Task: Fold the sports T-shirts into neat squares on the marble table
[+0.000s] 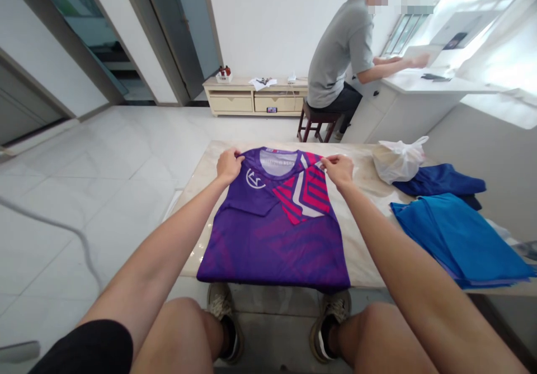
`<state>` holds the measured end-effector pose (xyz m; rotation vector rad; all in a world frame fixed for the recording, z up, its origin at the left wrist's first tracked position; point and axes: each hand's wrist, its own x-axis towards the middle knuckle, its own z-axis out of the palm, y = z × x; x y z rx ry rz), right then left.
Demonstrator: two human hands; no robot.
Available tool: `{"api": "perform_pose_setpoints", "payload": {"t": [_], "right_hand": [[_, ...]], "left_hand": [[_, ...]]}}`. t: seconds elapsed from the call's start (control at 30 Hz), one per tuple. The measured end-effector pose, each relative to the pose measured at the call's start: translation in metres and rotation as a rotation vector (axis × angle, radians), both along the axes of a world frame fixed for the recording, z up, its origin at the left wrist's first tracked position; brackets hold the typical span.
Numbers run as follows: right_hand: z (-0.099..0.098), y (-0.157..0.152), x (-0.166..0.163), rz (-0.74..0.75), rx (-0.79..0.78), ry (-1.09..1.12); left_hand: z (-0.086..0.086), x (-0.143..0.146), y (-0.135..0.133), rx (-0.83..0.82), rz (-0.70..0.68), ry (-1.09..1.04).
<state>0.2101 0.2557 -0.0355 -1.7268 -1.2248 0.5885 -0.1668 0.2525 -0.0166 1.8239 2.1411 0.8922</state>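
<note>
One purple shirt (272,245) lies spread on one table (364,270), two sleeves turned in over its front; left hand (230,165) pinches the shoulder at the shirt's eleven o'clock, right hand (338,170) pinches the other at one o'clock. From the shirt: one pile of bright blue cloth (461,234) at three o'clock, layers too close to count, and one tied white plastic bag (400,160) at two. One other person (342,55) sits on one stool (321,116) toward one o'clock.

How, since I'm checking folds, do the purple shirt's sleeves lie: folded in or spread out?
Folded in: the purple sleeve and pink-patterned sleeve both lie across the front of the shirt.
</note>
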Motion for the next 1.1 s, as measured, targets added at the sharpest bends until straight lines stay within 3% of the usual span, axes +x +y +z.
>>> {"api": "perform_pose_setpoints", "payload": {"t": [0.1,0.17,0.3,0.5,0.6,0.7,0.77,0.9,1.0,1.1], "right_hand": [[0.025,0.027,-0.003,0.013,0.202,0.005],[0.036,0.029,0.000,0.055,0.306,-0.075],[0.031,-0.016,0.012,0.172,0.339,-0.186],[-0.010,-0.132,0.035,0.339,0.147,-0.180],[-0.017,-0.179,0.046,0.386,0.038,-0.177],[-0.013,-0.218,0.058,0.409,-0.026,-0.219],[-0.009,-0.242,0.066,0.498,-0.156,-0.290],[-0.005,-0.273,0.074,0.751,-0.492,-0.569],[-0.003,-0.278,0.062,0.743,-0.436,-0.767],[-0.007,-0.272,0.038,0.796,-0.439,-0.831]], "left_hand": [[0.018,-0.007,0.022,0.208,-0.035,-0.081],[0.020,-0.013,0.023,0.283,-0.060,-0.135],[0.001,-0.022,-0.022,0.321,-0.151,-0.185],[-0.041,-0.027,-0.142,0.201,-0.309,-0.164],[-0.040,-0.026,-0.185,0.106,-0.339,-0.146],[-0.032,-0.029,-0.220,0.071,-0.340,-0.102],[-0.028,-0.034,-0.243,-0.019,-0.369,-0.025],[-0.029,-0.041,-0.282,-0.324,-0.433,0.253],[-0.033,-0.030,-0.296,-0.419,-0.425,0.413],[-0.041,-0.005,-0.297,-0.482,-0.430,0.473]]}}
